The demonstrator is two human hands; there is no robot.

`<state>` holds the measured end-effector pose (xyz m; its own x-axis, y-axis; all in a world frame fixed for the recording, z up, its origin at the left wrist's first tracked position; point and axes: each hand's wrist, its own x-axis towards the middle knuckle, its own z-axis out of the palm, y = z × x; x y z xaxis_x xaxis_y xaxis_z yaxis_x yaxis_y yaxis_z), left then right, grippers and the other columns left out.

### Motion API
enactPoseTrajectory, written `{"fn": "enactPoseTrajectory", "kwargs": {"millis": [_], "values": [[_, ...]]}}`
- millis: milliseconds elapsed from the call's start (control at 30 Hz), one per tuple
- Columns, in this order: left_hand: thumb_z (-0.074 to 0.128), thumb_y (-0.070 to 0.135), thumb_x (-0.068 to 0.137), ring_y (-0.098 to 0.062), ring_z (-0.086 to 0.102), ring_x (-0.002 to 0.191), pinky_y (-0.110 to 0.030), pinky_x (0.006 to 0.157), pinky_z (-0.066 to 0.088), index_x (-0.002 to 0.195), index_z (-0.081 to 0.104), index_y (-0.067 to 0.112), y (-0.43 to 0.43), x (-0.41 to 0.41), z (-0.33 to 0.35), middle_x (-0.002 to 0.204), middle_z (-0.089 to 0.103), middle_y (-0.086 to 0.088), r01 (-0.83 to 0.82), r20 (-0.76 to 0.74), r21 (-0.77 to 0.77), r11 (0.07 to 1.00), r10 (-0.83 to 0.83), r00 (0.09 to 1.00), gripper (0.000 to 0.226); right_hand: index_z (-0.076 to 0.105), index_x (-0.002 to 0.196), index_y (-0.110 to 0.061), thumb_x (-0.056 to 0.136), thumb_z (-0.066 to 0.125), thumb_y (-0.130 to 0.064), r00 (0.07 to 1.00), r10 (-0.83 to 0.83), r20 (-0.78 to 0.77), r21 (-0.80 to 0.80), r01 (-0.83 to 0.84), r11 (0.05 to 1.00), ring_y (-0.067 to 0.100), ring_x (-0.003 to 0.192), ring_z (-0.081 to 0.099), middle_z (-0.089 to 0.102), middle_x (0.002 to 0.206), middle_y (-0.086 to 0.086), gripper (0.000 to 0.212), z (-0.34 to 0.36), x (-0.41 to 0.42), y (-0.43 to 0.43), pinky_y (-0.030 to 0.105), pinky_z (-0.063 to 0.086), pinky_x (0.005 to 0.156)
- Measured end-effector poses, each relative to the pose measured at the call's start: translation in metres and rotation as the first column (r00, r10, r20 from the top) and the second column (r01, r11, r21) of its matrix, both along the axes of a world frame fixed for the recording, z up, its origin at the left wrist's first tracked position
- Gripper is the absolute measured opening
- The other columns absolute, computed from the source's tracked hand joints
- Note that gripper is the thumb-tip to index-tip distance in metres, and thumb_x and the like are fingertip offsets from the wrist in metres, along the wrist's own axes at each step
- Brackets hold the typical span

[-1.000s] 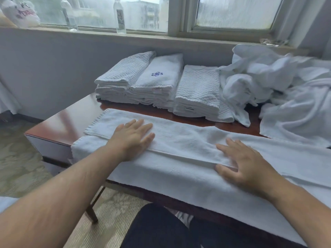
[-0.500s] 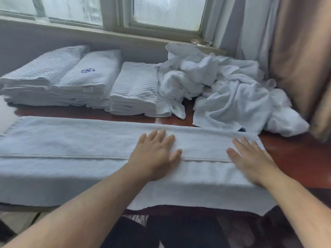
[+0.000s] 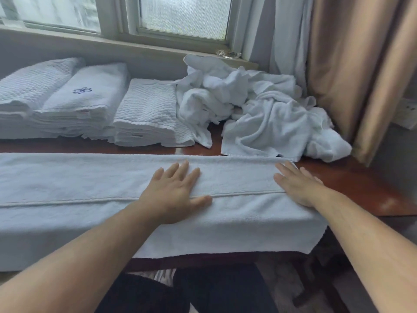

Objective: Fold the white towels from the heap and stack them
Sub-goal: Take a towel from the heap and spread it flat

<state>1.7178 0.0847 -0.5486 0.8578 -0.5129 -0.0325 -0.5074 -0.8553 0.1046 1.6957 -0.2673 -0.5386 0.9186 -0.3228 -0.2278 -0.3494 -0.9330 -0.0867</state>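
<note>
Towel (image 3: 90,181) spread lengthwise along the near edge of the table (image 3: 352,184), folded into a long band with a hem line running its length, front part hanging over that edge. Left hand (image 3: 174,193) flat on the band about midway, fingers straight and slightly spread, thumb along the hem line, gripping nothing. Right hand (image 3: 297,186) flat on the band's right end, fingers straight and close together, pointing toward the far edge, also gripping nothing. Heap (image 3: 266,114) of crumpled white towels in the far right corner, below the sill and beside the curtain (image 3: 352,64), its lowest edge reaching the band's far side. Three folded stacks (image 3: 144,114) side by side along the far edge, left of the heap, the nearest one touching it; blue emblem (image 3: 82,90) on the middle one.
</note>
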Motion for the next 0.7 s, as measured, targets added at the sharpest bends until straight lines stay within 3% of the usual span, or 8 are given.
{"fn": "enactPoseTrajectory", "kwargs": {"millis": [100, 200, 267, 333, 433, 500, 633, 700], "values": [[0.016, 0.083, 0.086, -0.018, -0.005, 0.155, -0.046, 0.125, 0.001, 0.160, 0.003, 0.034, 0.001, -0.003, 0.000, 0.169, -0.003, 0.000, 0.008, 0.047, -0.050, 0.999, -0.006, 0.999, 0.089, 0.013, 0.159, -0.045, 0.104, 0.017, -0.052, 0.996, -0.015, 0.086, 0.007, 0.015, 1.000, 0.028, 0.156, 0.000, -0.002, 0.169, -0.017, 0.056, -0.002, -0.007, 0.002, 0.052, 0.008, 0.123], [0.023, 0.077, 0.090, -0.015, 0.012, 0.152, -0.043, 0.124, 0.011, 0.157, 0.019, 0.040, 0.003, -0.008, -0.002, 0.167, 0.016, 0.008, 0.071, 0.182, -0.130, 0.989, -0.047, 0.982, 0.077, 0.042, 0.151, -0.031, 0.102, 0.027, -0.045, 0.952, -0.054, 0.303, -0.003, 0.057, 0.998, 0.031, 0.150, 0.022, 0.030, 0.163, -0.008, 0.053, -0.002, -0.020, 0.007, 0.048, 0.021, 0.120], [0.018, 0.076, 0.088, -0.013, 0.025, 0.147, -0.040, 0.120, 0.020, 0.150, 0.032, 0.044, 0.004, -0.010, -0.002, 0.162, 0.029, 0.012, 0.107, 0.210, -0.153, 0.982, -0.073, 0.975, 0.072, 0.059, 0.136, -0.021, 0.099, 0.042, -0.037, 0.862, -0.087, 0.499, 0.013, 0.093, 0.996, 0.028, 0.141, 0.037, 0.050, 0.150, -0.001, 0.044, -0.002, -0.035, 0.009, 0.043, 0.031, 0.115], [0.015, 0.074, 0.085, -0.013, 0.031, 0.143, -0.040, 0.115, 0.027, 0.145, 0.039, 0.044, 0.005, -0.011, -0.002, 0.158, 0.036, 0.013, 0.121, 0.192, -0.167, 0.979, -0.088, 0.978, 0.071, 0.069, 0.124, -0.016, 0.096, 0.054, -0.028, 0.743, -0.174, 0.646, 0.155, 0.095, 0.983, 0.025, 0.131, 0.049, 0.061, 0.138, 0.003, 0.034, -0.007, -0.061, 0.009, 0.034, 0.037, 0.105], [0.015, 0.075, 0.084, -0.014, 0.031, 0.143, -0.042, 0.114, 0.029, 0.145, 0.040, 0.045, 0.005, -0.008, -0.004, 0.158, 0.036, 0.013, 0.119, 0.173, -0.171, 0.978, -0.089, 0.981, 0.072, 0.075, 0.113, -0.014, 0.094, 0.061, -0.021, 0.622, -0.285, 0.729, 0.301, 0.081, 0.950, 0.017, 0.123, 0.058, 0.068, 0.130, 0.000, 0.025, -0.023, -0.107, 0.015, 0.025, 0.038, 0.099], [0.017, 0.077, 0.083, -0.014, 0.032, 0.142, -0.042, 0.112, 0.030, 0.144, 0.042, 0.046, 0.006, -0.006, -0.005, 0.156, 0.037, 0.014, 0.108, 0.161, -0.186, 0.977, -0.078, 0.984, 0.073, 0.076, 0.109, -0.011, 0.093, 0.064, -0.013, 0.526, -0.280, 0.803, 0.274, 0.092, 0.957, 0.019, 0.119, 0.059, 0.067, 0.125, 0.003, 0.021, -0.038, -0.132, 0.023, 0.030, 0.043, 0.100], [0.024, 0.076, 0.087, -0.012, 0.033, 0.140, -0.041, 0.110, 0.031, 0.142, 0.046, 0.048, 0.007, -0.004, -0.007, 0.153, 0.041, 0.015, 0.104, 0.172, -0.216, 0.971, -0.067, 0.983, 0.066, 0.067, 0.105, -0.019, 0.091, 0.067, -0.021, 0.393, -0.509, 0.766, 0.487, 0.163, 0.858, 0.020, 0.095, 0.063, 0.061, 0.110, 0.003, 0.014, -0.063, -0.157, 0.039, 0.035, 0.049, 0.085], [0.031, 0.073, 0.090, -0.012, 0.034, 0.139, -0.041, 0.110, 0.031, 0.141, 0.048, 0.048, 0.007, -0.004, -0.008, 0.151, 0.042, 0.016, 0.118, 0.186, -0.234, 0.965, -0.074, 0.980, 0.059, 0.063, 0.116, -0.018, 0.091, 0.068, -0.041, 0.505, -0.633, 0.587, 0.608, 0.242, 0.756, 0.020, 0.100, 0.062, 0.062, 0.116, 0.004, 0.034, -0.072, -0.159, 0.037, 0.033, 0.045, 0.082]]}}
